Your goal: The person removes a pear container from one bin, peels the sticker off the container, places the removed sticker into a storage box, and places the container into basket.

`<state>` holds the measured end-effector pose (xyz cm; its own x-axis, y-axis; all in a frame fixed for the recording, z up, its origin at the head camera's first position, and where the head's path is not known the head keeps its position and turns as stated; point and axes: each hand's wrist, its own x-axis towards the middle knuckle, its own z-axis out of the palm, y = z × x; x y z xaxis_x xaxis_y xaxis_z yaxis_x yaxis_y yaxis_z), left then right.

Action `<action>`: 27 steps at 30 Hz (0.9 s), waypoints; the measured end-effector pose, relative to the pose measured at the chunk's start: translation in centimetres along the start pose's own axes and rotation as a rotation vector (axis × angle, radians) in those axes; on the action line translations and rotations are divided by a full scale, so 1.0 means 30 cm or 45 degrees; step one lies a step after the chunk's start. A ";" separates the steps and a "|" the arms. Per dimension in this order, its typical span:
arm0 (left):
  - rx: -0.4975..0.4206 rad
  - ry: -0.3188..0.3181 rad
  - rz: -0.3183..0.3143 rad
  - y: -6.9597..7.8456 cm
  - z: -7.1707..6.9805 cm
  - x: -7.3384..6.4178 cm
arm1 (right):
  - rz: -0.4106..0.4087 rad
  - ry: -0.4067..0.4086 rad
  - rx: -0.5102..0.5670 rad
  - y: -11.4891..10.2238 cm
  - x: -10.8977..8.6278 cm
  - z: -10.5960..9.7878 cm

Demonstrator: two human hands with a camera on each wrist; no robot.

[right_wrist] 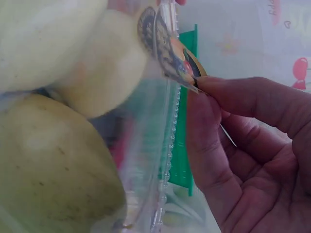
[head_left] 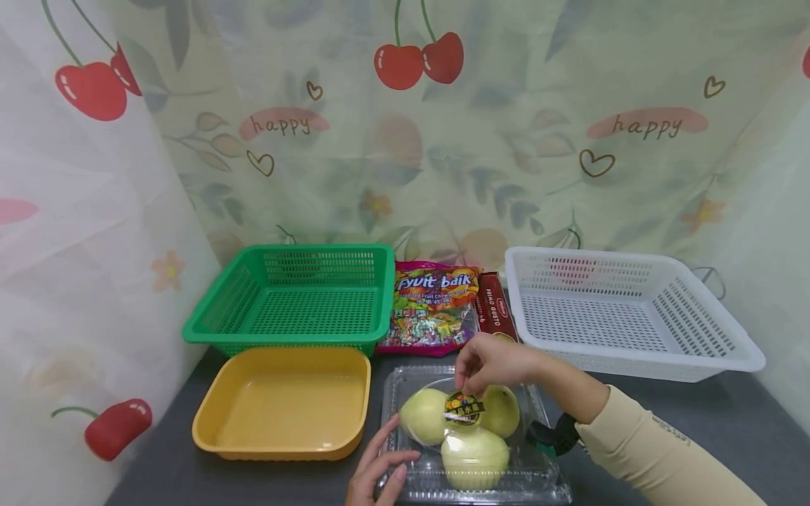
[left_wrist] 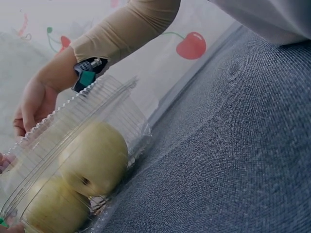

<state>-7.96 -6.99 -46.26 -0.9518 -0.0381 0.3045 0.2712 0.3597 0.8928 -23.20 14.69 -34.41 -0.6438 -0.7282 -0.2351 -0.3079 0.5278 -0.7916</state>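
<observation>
A clear plastic clamshell box [head_left: 411, 372] holds three pale yellow-green fruits, pears by their look [head_left: 476, 457]. On its lid is a round dark sticker [head_left: 464, 409] with fruit pictures and gold lettering. My right hand [head_left: 496, 362] pinches the sticker's edge between thumb and fingertip; in the right wrist view the sticker [right_wrist: 182, 58] is bent up, partly lifted off the plastic. My left hand [head_left: 377, 469] rests on the box's left side, fingers fairly straight against the lid and rim. In the left wrist view only bits of its fingertips [left_wrist: 6, 161] show.
A yellow tub [head_left: 285, 407] stands left of the box, with a green basket [head_left: 316, 309] behind it. At the back lie a fruit candy bag [head_left: 436, 309] and a dark red packet [head_left: 496, 306]. A white basket [head_left: 595, 316] stands back right. Printed curtains surround the dark cloth-covered table.
</observation>
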 end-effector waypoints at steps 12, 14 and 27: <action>0.004 0.006 -0.074 0.009 0.003 0.005 | -0.027 0.063 0.123 0.010 0.011 -0.043; 0.014 0.014 -0.062 0.007 0.004 0.005 | -0.025 0.065 0.138 0.008 0.015 -0.041; 0.043 -0.053 -0.127 0.022 -0.005 0.005 | -0.010 0.055 0.169 -0.013 0.030 -0.030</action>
<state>-7.89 -6.91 -45.58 -0.9792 -0.0365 0.1996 0.1702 0.3875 0.9060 -24.29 14.24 -33.81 -0.6721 -0.7111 -0.2066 -0.2193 0.4576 -0.8617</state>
